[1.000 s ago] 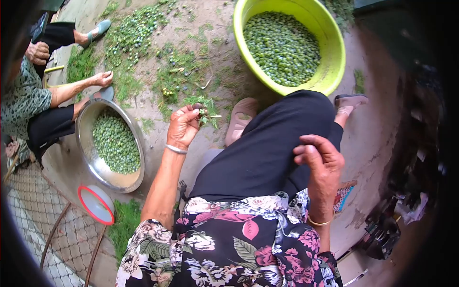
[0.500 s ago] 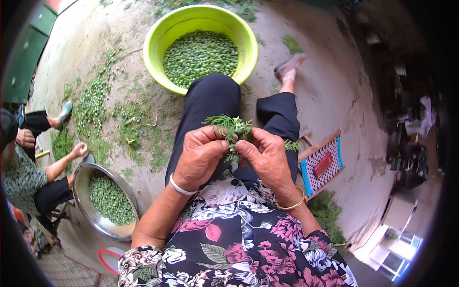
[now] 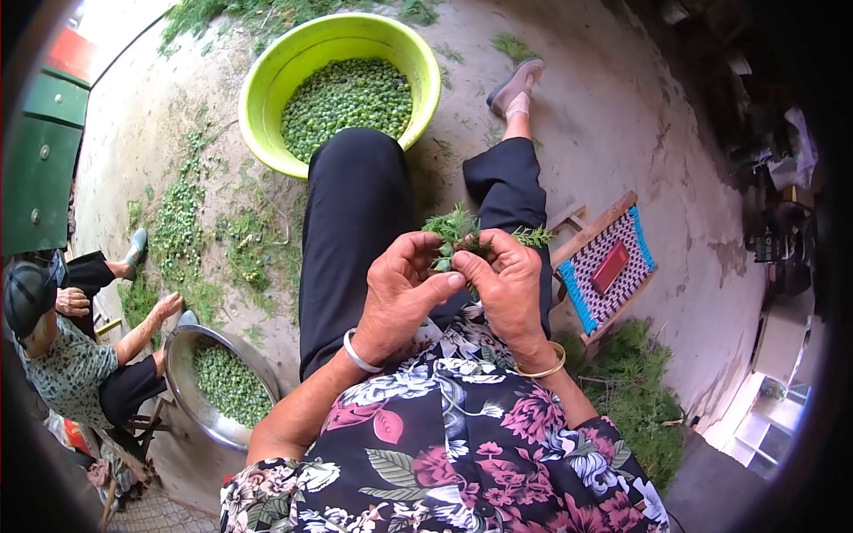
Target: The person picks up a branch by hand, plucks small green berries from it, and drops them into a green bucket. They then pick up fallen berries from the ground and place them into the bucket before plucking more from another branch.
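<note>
A small green conifer sprig (image 3: 455, 229) with pale green cones is pinched between my two hands, above my lap. My left hand (image 3: 406, 282) closes thumb and fingers at its left side. My right hand (image 3: 505, 289) grips it from the right, thumb tip against a cone, and a leafy end pokes out past the knuckles. Beyond my knee stands a yellow-green basin (image 3: 253, 115) holding many small green cones (image 3: 346, 102).
At left a seated person (image 3: 67, 342) works beside a metal bowl (image 3: 182, 373) of green cones. Loose cones and sprigs (image 3: 182, 218) litter the floor. A woven stool (image 3: 586, 293) with a red object (image 3: 610, 267) stands at right, near piled green branches (image 3: 635, 391).
My view has shifted, so the basin sits further left and more of the branch pile shows. Both hands keep hold of the sprig, which has moved slightly right in view.
</note>
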`<state>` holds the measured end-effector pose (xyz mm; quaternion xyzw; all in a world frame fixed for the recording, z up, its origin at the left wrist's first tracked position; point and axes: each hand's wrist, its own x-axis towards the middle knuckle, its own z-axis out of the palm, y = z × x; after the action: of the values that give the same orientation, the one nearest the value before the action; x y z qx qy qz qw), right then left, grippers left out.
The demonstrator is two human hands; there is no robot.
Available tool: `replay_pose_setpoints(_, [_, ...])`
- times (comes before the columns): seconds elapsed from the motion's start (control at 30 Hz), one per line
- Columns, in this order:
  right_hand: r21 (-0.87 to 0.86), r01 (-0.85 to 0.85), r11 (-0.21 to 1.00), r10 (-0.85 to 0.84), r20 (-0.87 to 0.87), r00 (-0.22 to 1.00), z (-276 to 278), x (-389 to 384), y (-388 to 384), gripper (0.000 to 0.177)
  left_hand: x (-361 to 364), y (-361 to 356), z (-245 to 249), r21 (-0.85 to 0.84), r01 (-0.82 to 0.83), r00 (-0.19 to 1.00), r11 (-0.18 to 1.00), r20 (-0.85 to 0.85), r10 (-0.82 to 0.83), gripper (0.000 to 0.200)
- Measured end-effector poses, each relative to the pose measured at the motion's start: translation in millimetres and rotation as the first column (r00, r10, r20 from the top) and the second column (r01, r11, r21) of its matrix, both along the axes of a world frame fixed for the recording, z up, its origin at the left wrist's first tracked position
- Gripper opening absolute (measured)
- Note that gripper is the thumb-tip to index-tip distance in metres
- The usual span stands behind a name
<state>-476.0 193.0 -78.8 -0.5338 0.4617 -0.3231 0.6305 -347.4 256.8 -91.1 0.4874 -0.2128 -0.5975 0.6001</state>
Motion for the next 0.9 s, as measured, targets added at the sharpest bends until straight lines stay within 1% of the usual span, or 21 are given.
replay_pose_setpoints(0.03, [0.002,-0.003,1.0,0.003,0.002,1.0,1,-1,1,0.009,0,0,0,0.03,0.014,0.997,0.999,0.074,-0.017,0.031])
replay_pose_setpoints(0.07, [0.069,-0.016,0.997,0.014,0.021,1.0,0,-1,-3,0.009,2,-4,-2,0.067,0.025,0.989,0.997,0.146,-0.034,0.03])
replay_pose_setpoints(0.1, [0.131,-0.027,0.991,0.022,0.039,0.999,1,-2,-4,0.01,4,-3,-2,0.048,0.022,0.976,0.999,0.215,-0.032,0.027])
replay_pose_setpoints(0.13, [0.133,-0.027,0.991,0.022,0.039,0.999,1,-3,-4,0.01,4,-1,-2,0.05,0.022,0.976,0.999,0.214,-0.032,0.027])
replay_pose_setpoints(0.2, [0.337,-0.093,0.937,0.035,0.174,0.984,0,-4,-8,0.01,5,0,-3,0.008,0.013,0.931,1.0,0.364,-0.015,0.025])
replay_pose_setpoints(0.23, [0.339,-0.149,0.929,0.12,0.106,0.987,-1,-8,-11,0.008,4,1,-6,0.009,0.015,0.932,1.0,0.362,-0.017,0.025])
replay_pose_setpoints(0.27, [0.34,-0.148,0.929,0.119,0.104,0.987,-1,-8,-9,0.008,4,1,-11,-0.072,0.024,0.91,0.997,0.415,0.008,0.025])
replay_pose_setpoints(0.3, [0.277,-0.121,0.953,0.094,0.107,0.99,-2,-8,-8,0.007,4,1,-14,-0.15,0.037,0.884,0.988,0.465,0.037,0.026])
replay_pose_setpoints(0.33, [0.212,-0.094,0.973,0.072,0.11,0.991,-2,-6,-6,0.006,3,0,-12,-0.149,0.036,0.885,0.988,0.464,0.038,0.026])
replay_pose_setpoints(0.37, [0.214,-0.095,0.972,0.073,0.109,0.991,-2,-5,-5,0.006,1,-1,-6,-0.135,0.026,0.911,0.99,0.412,0.032,0.026])
replay_pose_setpoints(0.4, [0.139,-0.091,0.986,0.084,0.053,0.995,-1,-3,-4,0.006,0,-1,-3,-0.12,0.017,0.933,0.993,0.358,0.028,0.026])
replay_pose_setpoints(0.43, [0.062,-0.091,0.994,0.091,-0.005,0.996,-1,-2,-4,0.006,2,0,-5,-0.119,0.015,0.934,0.993,0.356,0.029,0.026])
replay_pose_setpoints(0.5, [0.084,-0.114,0.99,0.118,-0.043,0.992,-3,-4,-4,0.006,8,1,-9,-0.01,0.073,0.902,0.997,0.428,-0.062,0.027])
replay_pose_setpoints(0.53, [0.106,-0.134,0.985,0.143,-0.076,0.987,-4,-5,-5,0.007,8,1,-10,-0.009,0.073,0.903,0.997,0.425,-0.062,0.027])
replay_pose_setpoints(0.6, [0.118,-0.14,0.983,0.15,-0.073,0.986,-4,-5,-3,0.007,9,3,-11,-0.057,0.056,0.866,0.997,0.5,-0.02,0.026])
replay_pose_setpoints(0.63, [0.129,-0.148,0.981,0.157,-0.065,0.985,-3,-5,-2,0.007,10,4,-10,-0.055,0.054,0.868,0.997,0.497,-0.02,0.026])
replay_pose_setpoints(0.73, [0.114,-0.151,0.982,0.163,-0.104,0.981,-5,-6,1,0.008,14,5,-2,-0.058,0.104,0.816,0.993,0.576,-0.052,0.027])
replay_pose_setpoints(0.77, [0.056,-0.188,0.981,0.195,-0.177,0.965,-5,-6,-4,0.009,16,0,1,-0.044,0.125,0.841,0.991,0.534,-0.082,0.027])
replay_pose_setpoints(0.8, [0.069,-0.191,0.979,0.201,-0.181,0.963,-4,-6,-5,0.009,17,0,2,-0.034,0.145,0.865,0.989,0.489,-0.11,0.027])
replay_pose_setpoints(0.87, [0.022,-0.211,0.977,0.212,-0.133,0.968,-4,-5,-3,0.01,22,1,-6,-0.049,0.166,0.918,0.985,0.371,-0.137,0.025])
replay_pose_setpoints(0.9, [0.038,-0.231,0.972,0.234,-0.095,0.968,1,-4,-3,0.013,28,-1,1,-0.009,0.214,0.941,0.977,0.271,-0.204,0.024])
